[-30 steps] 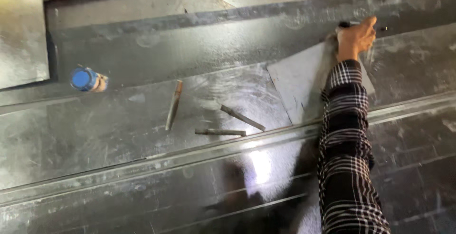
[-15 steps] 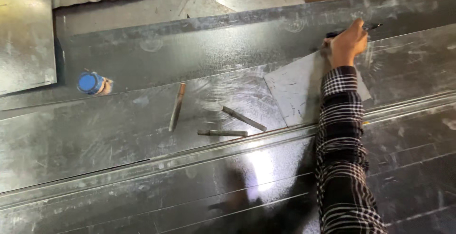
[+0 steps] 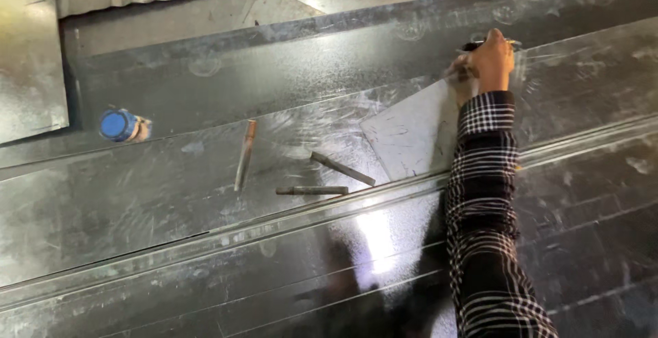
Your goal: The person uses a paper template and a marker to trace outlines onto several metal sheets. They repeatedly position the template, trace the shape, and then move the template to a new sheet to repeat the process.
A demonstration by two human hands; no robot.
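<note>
Marker [image 3: 508, 40], dark, sat clamped in the right hand [image 3: 490, 64] at the far edge of a flat grey metal template [image 3: 411, 136], which lay on the big galvanised sheet [image 3: 171, 201]. Plaid sleeve [image 3: 483, 201] covered the template's right side. Left hand was out of view. Three metal punches lay just left: a rusty one [image 3: 245, 154], two grey ones [image 3: 343, 169] [image 3: 312, 190]. Blue-capped roll [image 3: 120, 125] sat far left, well apart.

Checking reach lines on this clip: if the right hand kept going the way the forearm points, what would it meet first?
The right hand, closed on a dark pen, points up and away. Past it lies only bare sheet metal up to the picture's edge; depth is unclear.
</note>
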